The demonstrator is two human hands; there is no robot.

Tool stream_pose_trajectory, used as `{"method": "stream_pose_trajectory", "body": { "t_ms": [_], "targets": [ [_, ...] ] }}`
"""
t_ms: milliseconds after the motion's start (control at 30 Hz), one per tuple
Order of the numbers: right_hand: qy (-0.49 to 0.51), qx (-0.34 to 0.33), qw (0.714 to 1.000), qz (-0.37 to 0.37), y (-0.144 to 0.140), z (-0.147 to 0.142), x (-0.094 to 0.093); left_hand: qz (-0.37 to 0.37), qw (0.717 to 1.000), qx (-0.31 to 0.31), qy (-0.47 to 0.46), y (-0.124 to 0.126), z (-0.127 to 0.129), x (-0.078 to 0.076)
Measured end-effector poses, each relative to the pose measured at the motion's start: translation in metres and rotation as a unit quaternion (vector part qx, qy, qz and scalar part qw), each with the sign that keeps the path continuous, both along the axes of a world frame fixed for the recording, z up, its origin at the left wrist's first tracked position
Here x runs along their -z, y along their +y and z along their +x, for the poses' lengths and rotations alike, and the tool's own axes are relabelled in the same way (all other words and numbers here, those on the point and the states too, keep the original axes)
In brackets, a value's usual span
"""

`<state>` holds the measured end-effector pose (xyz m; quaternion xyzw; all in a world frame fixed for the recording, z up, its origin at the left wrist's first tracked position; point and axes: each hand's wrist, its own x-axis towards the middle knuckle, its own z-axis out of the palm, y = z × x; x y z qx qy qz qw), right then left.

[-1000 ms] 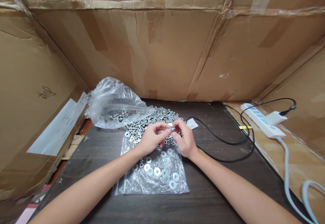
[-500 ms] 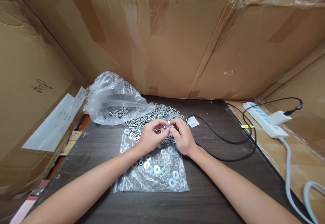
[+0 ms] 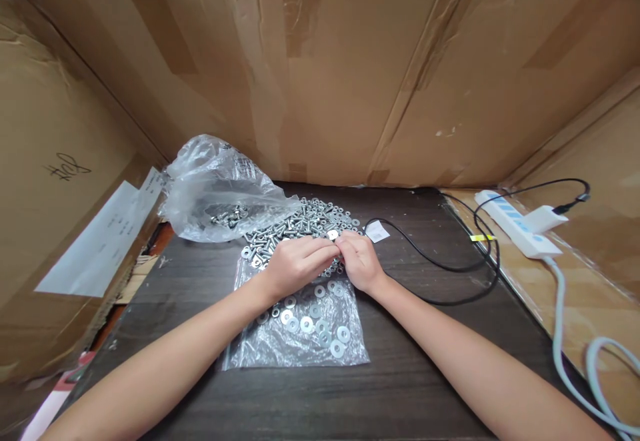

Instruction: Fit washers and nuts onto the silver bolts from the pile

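1. Head view: the left hand point(image 3: 295, 264) and the right hand point(image 3: 361, 261) meet fingertip to fingertip above a dark wood-grain tabletop point(image 3: 430, 361), both curled nearly closed
2. Between the fingertips sits some small metal part, too hidden to name; whether each hand truly grips it I cannot tell
3. Just beyond the hands lies a loose heap of small silver screws and nuts point(image 3: 305, 221), and the fingertips hover at its near edge
4. Under the wrists lies a flat clear zip bag point(image 3: 280, 351) with round silver washers point(image 3: 320, 328) scattered on it
5. A crumpled clear plastic bag point(image 3: 220, 188) with a few more screws inside rests to the left of the heap, touching it
6. A small white paper tag point(image 3: 377, 231) lies just right of the heap, beside a thin black cable point(image 3: 450, 269) that loops across the table
7. A white power strip point(image 3: 517, 233) sits well to the right on brown cardboard, and tall brown cardboard walls point(image 3: 350, 81) enclose the table
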<state>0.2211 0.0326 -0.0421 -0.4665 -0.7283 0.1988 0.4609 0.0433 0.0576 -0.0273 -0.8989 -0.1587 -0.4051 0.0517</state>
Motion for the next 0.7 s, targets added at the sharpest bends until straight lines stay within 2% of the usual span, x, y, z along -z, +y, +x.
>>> {"method": "stream_pose_trajectory", "body": {
  "t_ms": [67, 133, 167, 200, 300, 367, 433, 467, 533, 600, 700],
  "targets": [
    [0.002, 0.003, 1.000, -0.003, 0.000, -0.001, -0.001, -0.037, 0.999, -0.002, -0.022, -0.002, 0.002, 0.000],
    [0.002, 0.006, 1.000, 0.004, -0.002, -0.002, -0.004, -0.142, 0.988, -0.011, -0.061, -0.003, 0.004, -0.001],
    [0.002, 0.009, 1.000, 0.011, -0.003, -0.002, -0.005, -0.217, 0.972, -0.021, -0.086, -0.004, 0.005, -0.002],
    [0.002, 0.013, 1.000, 0.018, -0.004, -0.003, -0.007, -0.300, 0.947, -0.030, -0.112, -0.004, 0.006, -0.003],
    [-0.002, 0.022, 0.999, 0.040, -0.007, -0.004, -0.011, -0.517, 0.840, -0.015, -0.165, -0.001, 0.007, -0.006],
    [-0.006, 0.023, 0.998, 0.055, -0.008, -0.004, -0.011, -0.598, 0.784, 0.021, -0.165, 0.001, 0.007, -0.007],
    [-0.013, 0.020, 0.997, 0.076, -0.008, -0.003, -0.011, -0.622, 0.765, 0.042, -0.163, 0.003, 0.007, -0.007],
    [-0.018, 0.017, 0.996, 0.085, -0.008, -0.003, -0.011, -0.616, 0.769, 0.044, -0.165, 0.003, 0.007, -0.007],
    [-0.025, 0.012, 0.995, 0.099, -0.007, -0.004, -0.010, -0.578, 0.799, 0.037, -0.163, 0.002, 0.007, -0.008],
    [-0.020, 0.010, 0.995, 0.099, -0.007, -0.004, -0.010, -0.494, 0.858, 0.028, -0.138, 0.001, 0.006, -0.011],
    [0.022, 0.008, 0.997, 0.069, -0.008, -0.007, -0.008, -0.297, 0.953, 0.025, -0.063, 0.002, 0.002, -0.014]
  ]
}}
